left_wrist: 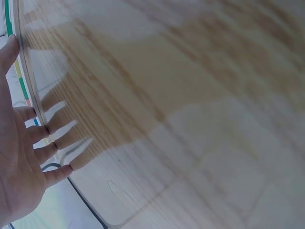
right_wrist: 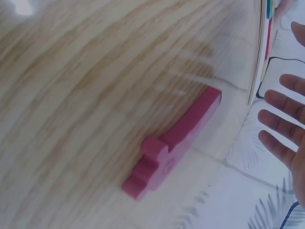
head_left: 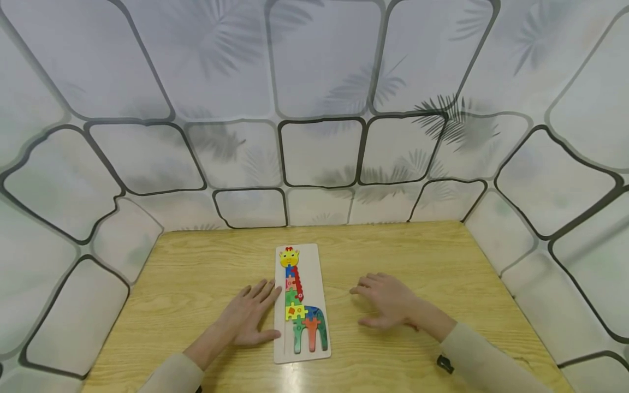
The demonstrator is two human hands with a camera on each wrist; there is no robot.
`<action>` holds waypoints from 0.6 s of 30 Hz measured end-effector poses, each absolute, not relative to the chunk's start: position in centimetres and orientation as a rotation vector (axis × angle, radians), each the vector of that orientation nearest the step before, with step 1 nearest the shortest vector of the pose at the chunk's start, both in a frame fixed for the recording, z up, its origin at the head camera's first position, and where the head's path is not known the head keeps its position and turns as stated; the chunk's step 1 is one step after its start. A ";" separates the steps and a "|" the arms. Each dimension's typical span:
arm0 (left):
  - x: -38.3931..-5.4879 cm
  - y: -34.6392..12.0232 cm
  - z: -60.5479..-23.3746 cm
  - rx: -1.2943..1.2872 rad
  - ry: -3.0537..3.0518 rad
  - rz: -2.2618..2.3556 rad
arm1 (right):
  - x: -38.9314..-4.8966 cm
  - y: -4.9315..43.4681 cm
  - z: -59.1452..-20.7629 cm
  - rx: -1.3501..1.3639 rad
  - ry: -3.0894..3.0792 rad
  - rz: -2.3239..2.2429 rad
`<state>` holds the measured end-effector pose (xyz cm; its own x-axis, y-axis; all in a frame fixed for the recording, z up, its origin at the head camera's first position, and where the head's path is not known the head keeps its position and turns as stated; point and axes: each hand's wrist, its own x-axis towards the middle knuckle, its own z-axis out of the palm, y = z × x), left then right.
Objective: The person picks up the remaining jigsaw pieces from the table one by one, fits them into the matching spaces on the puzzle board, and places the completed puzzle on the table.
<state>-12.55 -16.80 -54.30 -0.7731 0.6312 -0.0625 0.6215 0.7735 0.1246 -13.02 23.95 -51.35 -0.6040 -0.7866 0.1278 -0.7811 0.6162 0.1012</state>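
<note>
A pale wooden board (head_left: 312,278) lies on the table, bearing a colourful giraffe jigsaw (head_left: 295,312) with a yellow head at the far end. A pale leg-shaped recess shows left of its green leg. My left hand (head_left: 250,316) rests at the board's left side, thumb and fingertips right at the edge, fingers spread. To the right of the board, my right hand (head_left: 388,300) is held over the table with loosely extended fingers and nothing in them. Beneath it lies a reddish-pink leg-shaped puzzle piece (right_wrist: 178,138) with a knob, mostly hidden by the hand in the head view.
The wood-grain table (head_left: 221,256) is enclosed at the back and both sides by white walls (head_left: 321,153) with a dark stone-outline and leaf pattern. A small black object (head_left: 445,364) shows beneath the right sleeve.
</note>
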 end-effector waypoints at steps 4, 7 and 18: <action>-12.5 -16.8 -54.2 1.014 2.861 0.145 | -13.2 24.7 -51.6 1.303 -2.643 -0.040; -12.5 -16.7 -54.1 1.012 2.860 0.143 | -13.3 25.1 -51.6 1.298 -2.644 -0.031; -12.5 -16.8 -54.0 1.024 2.869 0.132 | -13.3 26.9 -51.4 1.234 -2.684 -0.001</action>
<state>-12.53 -16.80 -54.01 -0.7706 0.6347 -0.0576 0.6268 0.7711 0.1122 -13.31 26.93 -51.42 -0.6365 -0.7524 0.1693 -0.7523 0.6541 0.0787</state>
